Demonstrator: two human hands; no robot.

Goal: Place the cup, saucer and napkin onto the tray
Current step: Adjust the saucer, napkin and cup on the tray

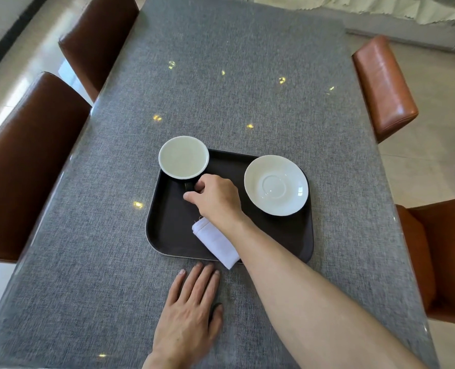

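A dark brown tray point(168, 230) lies on the grey table. At its far left corner is the cup point(183, 157), white inside and dark outside; my right hand point(215, 199) grips its dark handle. I cannot tell whether the cup rests on the tray or is held just above it. The white saucer point(276, 185) lies empty on the tray's right side. A folded white napkin point(215, 242) lies at the tray's near edge, partly under my right forearm, one corner over the rim. My left hand point(186, 318) lies flat on the table just in front of the tray, fingers apart.
The grey table point(101, 262) runs away from me. Two brown leather chairs point(26, 166) stand along its left side and two orange-brown chairs point(383, 86) along its right. Pale floor tiles show on both sides.
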